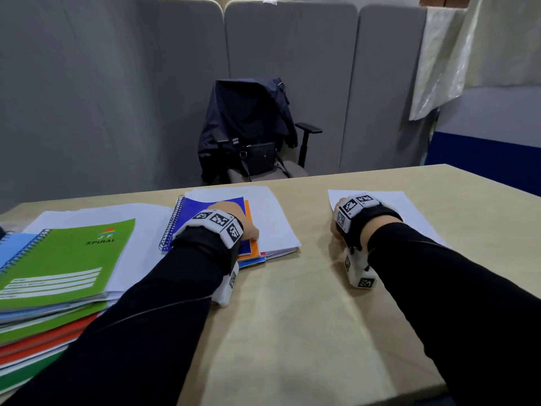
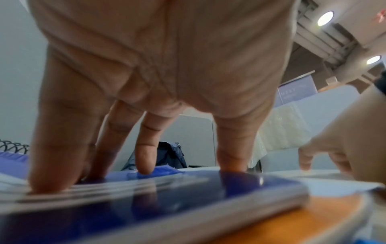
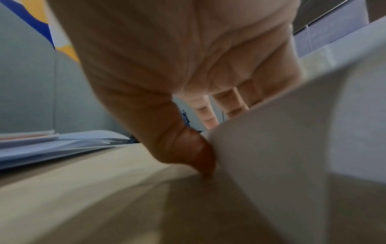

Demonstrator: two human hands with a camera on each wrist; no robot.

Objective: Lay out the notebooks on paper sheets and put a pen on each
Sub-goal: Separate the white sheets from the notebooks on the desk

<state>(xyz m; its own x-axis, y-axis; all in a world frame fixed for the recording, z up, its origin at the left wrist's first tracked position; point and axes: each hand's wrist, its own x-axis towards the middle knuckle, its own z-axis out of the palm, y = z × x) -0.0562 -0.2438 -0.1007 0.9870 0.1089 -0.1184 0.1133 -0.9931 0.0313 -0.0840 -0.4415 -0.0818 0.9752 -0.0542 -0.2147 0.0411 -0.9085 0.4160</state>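
The green notebook tops the nearest stack, waiting. Farther on, the left hand presses straight, spread fingers on the blue notebook, steadying its pile. The right hand pinches a lone sheet, lifting its edge, probably to position it. No pen shows.

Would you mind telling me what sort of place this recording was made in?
Most likely an office or a partitioned workspace. Grey fabric divider panels stand behind a beige table, an office chair draped with a dark jacket sits beyond it, and spiral notebooks and paper sheets cover the table.
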